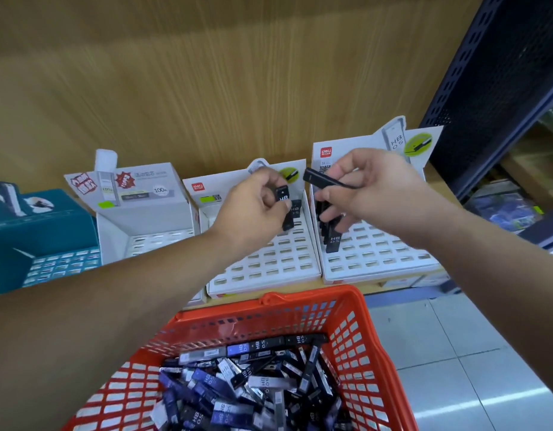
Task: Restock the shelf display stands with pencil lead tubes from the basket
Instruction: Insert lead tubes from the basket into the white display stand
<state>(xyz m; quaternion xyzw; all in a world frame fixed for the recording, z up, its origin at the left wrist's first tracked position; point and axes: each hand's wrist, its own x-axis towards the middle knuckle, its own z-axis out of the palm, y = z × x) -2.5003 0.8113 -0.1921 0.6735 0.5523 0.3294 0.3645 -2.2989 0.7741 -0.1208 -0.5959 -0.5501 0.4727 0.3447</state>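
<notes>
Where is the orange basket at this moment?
Head view, bottom centre: the orange basket sits in front of the middle white display stand, nearer the camera, with lead tubes piled inside.

Head view, looking forward and down, close over shelf (402, 284), wide-angle.

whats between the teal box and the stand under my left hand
In the head view, a grey-white display stand, its visible slots empty, sits between the teal box and the red-logo stand below the left hand.

Tan wood-grain back panel (206, 73) behind a matching wooden shelf (441, 181), dark blue perforated metal upright (486, 88) at right, glossy pale grey floor tiles (455, 353) catching a streak of light
</notes>
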